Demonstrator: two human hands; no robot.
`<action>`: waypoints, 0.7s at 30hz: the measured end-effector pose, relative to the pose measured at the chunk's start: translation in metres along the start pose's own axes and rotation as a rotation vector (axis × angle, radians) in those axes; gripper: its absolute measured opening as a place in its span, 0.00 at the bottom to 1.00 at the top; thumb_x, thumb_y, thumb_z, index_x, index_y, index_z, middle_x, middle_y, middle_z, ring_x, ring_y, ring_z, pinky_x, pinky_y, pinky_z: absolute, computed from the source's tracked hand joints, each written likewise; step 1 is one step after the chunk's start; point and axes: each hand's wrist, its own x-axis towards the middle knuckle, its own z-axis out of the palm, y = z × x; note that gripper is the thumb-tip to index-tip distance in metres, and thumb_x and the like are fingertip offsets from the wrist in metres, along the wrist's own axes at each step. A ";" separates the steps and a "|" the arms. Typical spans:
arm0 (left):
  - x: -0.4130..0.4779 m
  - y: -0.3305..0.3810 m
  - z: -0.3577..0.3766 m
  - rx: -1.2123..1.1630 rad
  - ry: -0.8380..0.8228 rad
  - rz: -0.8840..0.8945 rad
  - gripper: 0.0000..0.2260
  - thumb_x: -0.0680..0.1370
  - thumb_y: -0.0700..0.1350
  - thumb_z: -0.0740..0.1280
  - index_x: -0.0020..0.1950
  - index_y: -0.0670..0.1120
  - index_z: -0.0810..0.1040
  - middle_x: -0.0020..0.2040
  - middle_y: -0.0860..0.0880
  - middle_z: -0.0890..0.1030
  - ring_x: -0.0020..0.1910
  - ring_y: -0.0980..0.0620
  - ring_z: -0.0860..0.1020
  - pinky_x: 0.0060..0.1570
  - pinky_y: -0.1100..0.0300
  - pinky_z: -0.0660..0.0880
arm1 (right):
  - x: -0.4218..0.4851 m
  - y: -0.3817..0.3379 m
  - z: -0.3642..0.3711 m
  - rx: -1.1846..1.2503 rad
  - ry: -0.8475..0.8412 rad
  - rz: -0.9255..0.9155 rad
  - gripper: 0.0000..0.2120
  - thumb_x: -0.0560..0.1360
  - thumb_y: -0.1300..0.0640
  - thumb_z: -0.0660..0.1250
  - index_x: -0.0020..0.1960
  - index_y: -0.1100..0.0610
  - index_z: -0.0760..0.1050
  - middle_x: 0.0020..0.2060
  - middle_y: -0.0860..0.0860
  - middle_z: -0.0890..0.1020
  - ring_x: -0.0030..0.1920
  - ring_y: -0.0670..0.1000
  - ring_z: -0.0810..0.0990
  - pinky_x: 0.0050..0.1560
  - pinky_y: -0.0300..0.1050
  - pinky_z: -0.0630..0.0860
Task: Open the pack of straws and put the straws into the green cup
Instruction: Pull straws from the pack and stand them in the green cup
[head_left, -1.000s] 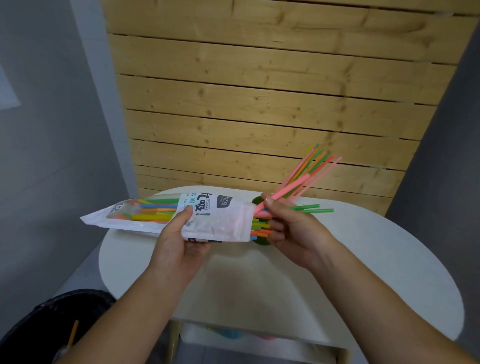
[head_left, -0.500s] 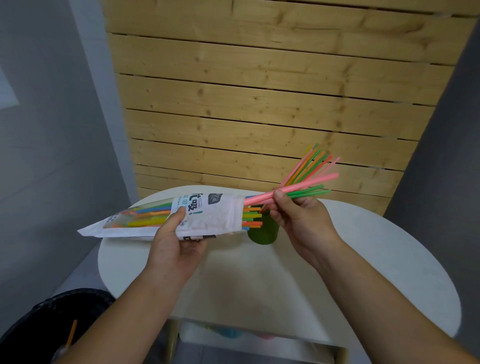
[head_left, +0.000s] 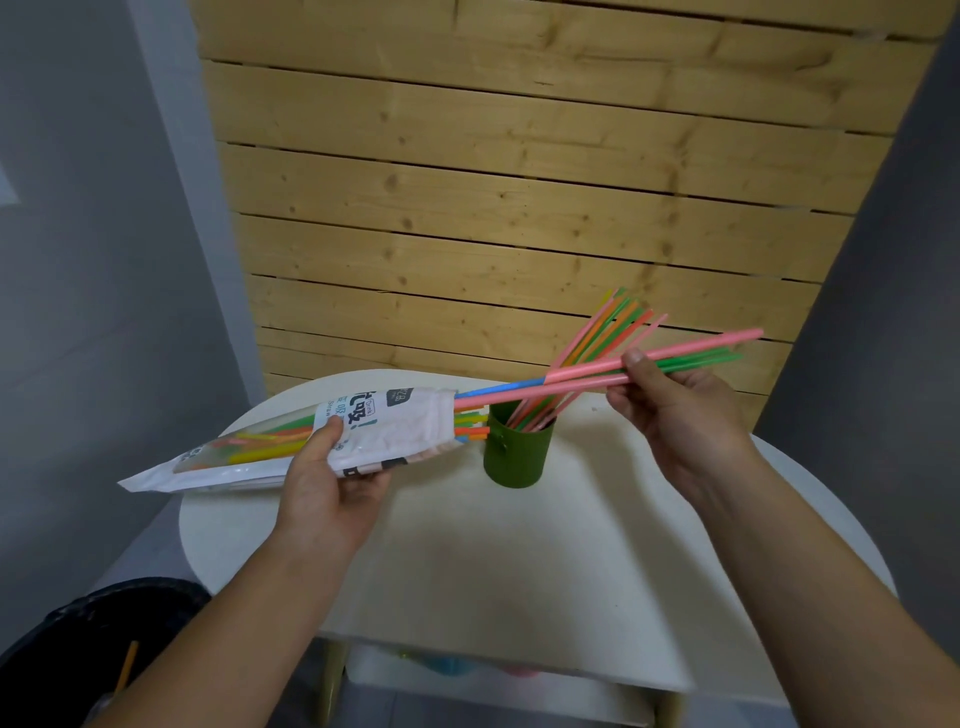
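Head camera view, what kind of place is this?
Probably a small indoor room or studio corner: a round white table, a wood-plank panel between grey walls, and a black bin.

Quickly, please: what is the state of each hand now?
Left hand: closed, holding the straw pack.
Right hand: closed, pinching a few straws drawn partly out of the pack.

bin (head_left: 62, 644): cut by lower-left edge | items (head_left: 447, 665) under table (head_left: 519, 545): blurred | pack (head_left: 410, 421): small print unreadable
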 end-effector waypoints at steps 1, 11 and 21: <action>0.001 0.000 0.000 0.002 0.008 -0.009 0.15 0.82 0.39 0.67 0.69 0.42 0.76 0.62 0.43 0.86 0.61 0.44 0.84 0.54 0.47 0.84 | 0.001 -0.001 -0.004 -0.003 0.021 -0.004 0.06 0.78 0.61 0.69 0.45 0.65 0.81 0.35 0.54 0.84 0.34 0.47 0.83 0.41 0.38 0.82; 0.009 -0.013 0.002 0.032 0.035 -0.027 0.13 0.83 0.40 0.67 0.68 0.43 0.76 0.60 0.43 0.85 0.60 0.45 0.84 0.49 0.45 0.85 | 0.005 -0.010 -0.049 0.000 0.210 -0.055 0.06 0.77 0.61 0.71 0.43 0.63 0.80 0.36 0.55 0.81 0.34 0.48 0.81 0.42 0.38 0.82; 0.009 -0.021 0.002 0.011 0.006 -0.026 0.15 0.82 0.40 0.67 0.69 0.43 0.75 0.63 0.43 0.85 0.62 0.43 0.84 0.57 0.45 0.81 | 0.008 -0.009 -0.061 -0.099 0.282 -0.112 0.07 0.77 0.59 0.71 0.42 0.62 0.80 0.37 0.56 0.82 0.35 0.50 0.82 0.42 0.40 0.82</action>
